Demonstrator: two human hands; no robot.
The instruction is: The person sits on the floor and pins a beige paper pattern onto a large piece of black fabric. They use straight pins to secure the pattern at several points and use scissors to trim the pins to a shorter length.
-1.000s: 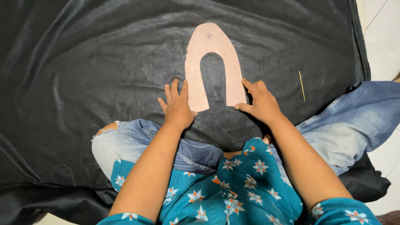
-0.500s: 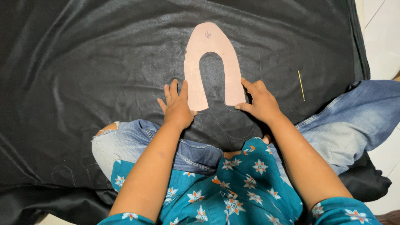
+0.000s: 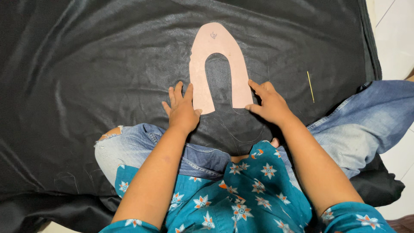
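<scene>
- A pale pink, horseshoe-shaped flat paper pattern piece (image 3: 217,51) lies on a wide sheet of shiny black fabric (image 3: 86,77) spread over the floor, its rounded top pointing away from the person and its two legs pointing toward them.
- The left hand (image 3: 183,110) lies flat, palm down, with the fingers stretched out and slightly spread; its fingertips and thumb press on the lower end of the pattern's left leg and on the cloth beside it. It grips nothing.
- The right hand (image 3: 269,103) is partly curled, with its fingertips touching the outer edge of the pattern's right leg near the bottom end and the heel of the hand resting on the black fabric. It presses rather than clasps.
- A thin yellow stick, shaped like a pencil or a needle (image 3: 310,86), lies on the cloth to the right of the right hand, apart from it.
- The person sits on the fabric in ripped light blue jeans (image 3: 358,125) and a teal shirt with a white-and-orange flower print (image 3: 241,194).
- White floor tiles (image 3: 394,39) show past the right edge of the fabric.
</scene>
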